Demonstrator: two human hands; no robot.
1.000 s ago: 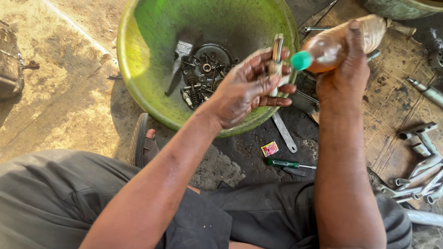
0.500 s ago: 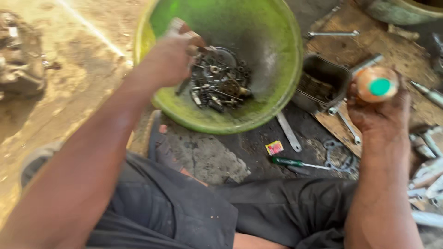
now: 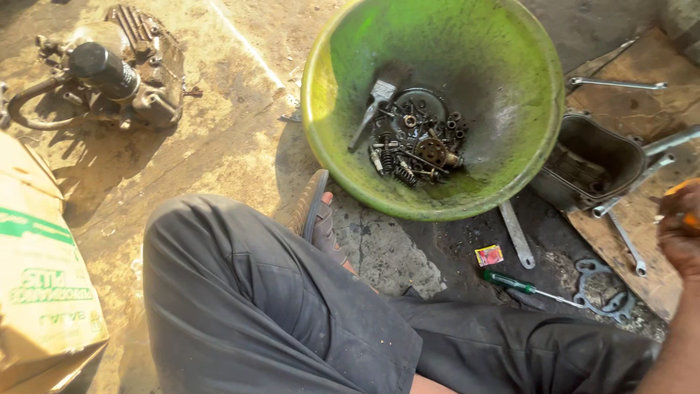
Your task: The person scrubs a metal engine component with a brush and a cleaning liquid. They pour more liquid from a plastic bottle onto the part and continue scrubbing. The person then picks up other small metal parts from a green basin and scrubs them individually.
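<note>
Hands: right (image 3: 682, 237) grips an orange bottle (image 3: 685, 204); left unseen.

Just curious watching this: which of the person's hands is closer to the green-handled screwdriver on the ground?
The right hand. It sits at the frame's right edge, up and to the right of the green-handled screwdriver, not touching it. The left hand is out of view, so its position cannot be told.

Oily concrete floor (image 3: 219, 157) under me, with my parts spread out on it.

Everything sits around my green basin (image 3: 510, 80): engine block (image 3: 109, 73) well to its left, cardboard box (image 3: 36, 270) farther left and nearer me, black engine cover (image 3: 590, 157) touching its right side, flat wrench (image 3: 516, 233), small red packet (image 3: 488, 255) and green-handled screwdriver (image 3: 529, 286) just below it.
</note>
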